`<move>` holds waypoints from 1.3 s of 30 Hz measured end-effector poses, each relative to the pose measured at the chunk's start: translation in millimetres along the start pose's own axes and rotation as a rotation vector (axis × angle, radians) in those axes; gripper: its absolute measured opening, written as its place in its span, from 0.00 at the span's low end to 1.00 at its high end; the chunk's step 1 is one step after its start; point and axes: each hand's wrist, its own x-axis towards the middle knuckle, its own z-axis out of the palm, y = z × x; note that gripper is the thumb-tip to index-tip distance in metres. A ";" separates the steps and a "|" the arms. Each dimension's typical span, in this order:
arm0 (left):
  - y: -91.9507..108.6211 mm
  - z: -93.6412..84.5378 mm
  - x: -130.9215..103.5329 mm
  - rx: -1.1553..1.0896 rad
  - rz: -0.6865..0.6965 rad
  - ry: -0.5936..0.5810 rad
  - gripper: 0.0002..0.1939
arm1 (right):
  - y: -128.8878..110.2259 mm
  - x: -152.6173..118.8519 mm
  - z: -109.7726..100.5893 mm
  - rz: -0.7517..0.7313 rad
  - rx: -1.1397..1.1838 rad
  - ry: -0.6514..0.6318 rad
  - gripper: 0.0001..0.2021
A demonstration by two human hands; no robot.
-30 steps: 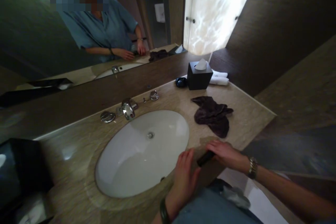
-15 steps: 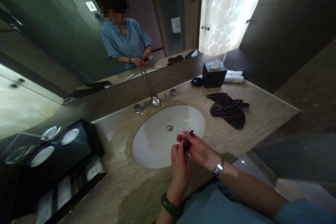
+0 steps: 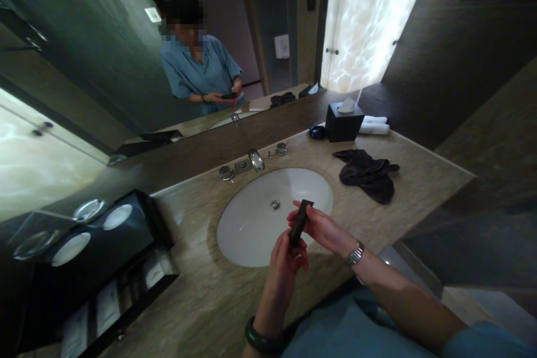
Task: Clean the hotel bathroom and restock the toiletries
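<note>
A small dark oblong box [image 3: 300, 225] is held tilted between my two hands, over the front edge of the white oval sink [image 3: 247, 235]. My left hand [image 3: 286, 260] grips its lower end, thumb along the side. On the upper end are the fingers of my right hand [image 3: 321, 226], which wears a metal watch at the wrist. A dark green bangle circles my left wrist. What the box contains cannot be seen. In the mirror [image 3: 104, 56] the same dark box shows between the reflected hands.
Behind the sink stands a chrome faucet [image 3: 255, 160]. A crumpled dark cloth [image 3: 367, 176] lies to the right, with a black tissue box [image 3: 344, 123] and rolled white towels [image 3: 375, 125] beyond. A black tray unit [image 3: 153, 218] with glasses and packets occupies the left of the counter.
The dark box has turned so its long face shows more. My hands have moved apart along it, the left one slipping toward the lower end. The view has shifted slightly.
</note>
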 end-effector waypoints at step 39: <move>-8.0 88.0 53.8 0.864 0.417 0.271 0.29 | -73.9 50.5 -19.2 -0.038 0.089 0.055 0.40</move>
